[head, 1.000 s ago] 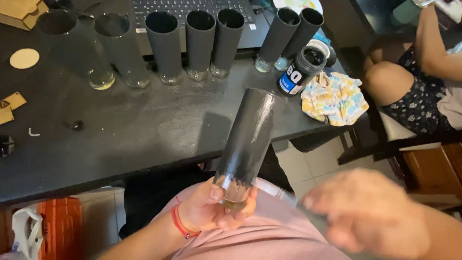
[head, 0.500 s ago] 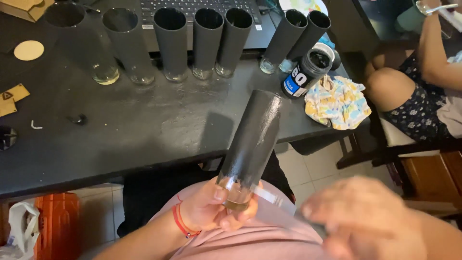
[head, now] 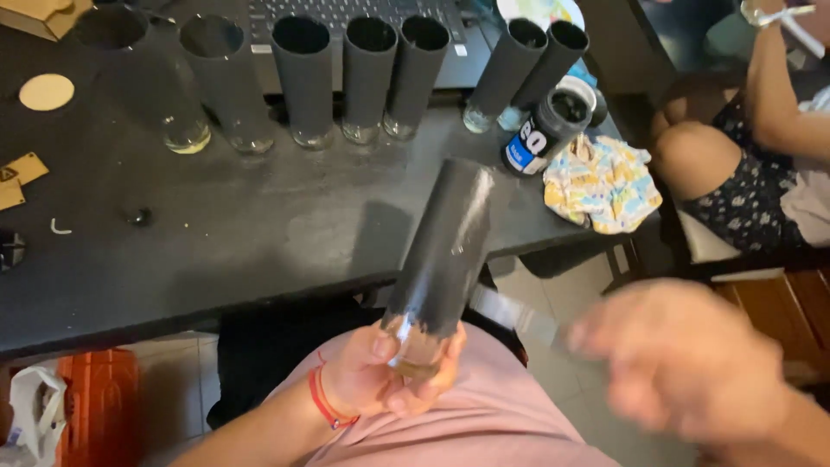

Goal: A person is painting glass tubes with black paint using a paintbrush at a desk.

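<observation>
1. Room to move lies on your side of the table (head: 216, 259) edge: the black top's near stretch is bare, while painted glasses (head: 363, 78), a paint jar (head: 545, 130) and a rag (head: 601, 182) crowd its far side.
2. Your left hand (head: 380, 380) wraps its fingers (head: 406, 399) closed around the clear base of a black-painted glass (head: 441, 251), held tilted above your lap, off the table.
3. Your right hand (head: 683, 355) is blurred, near the glass but apart from it; you cannot tell whether its fingers are open or curled.
4. Another person's knee (head: 692, 156) sits just beyond the table's right corner.
</observation>
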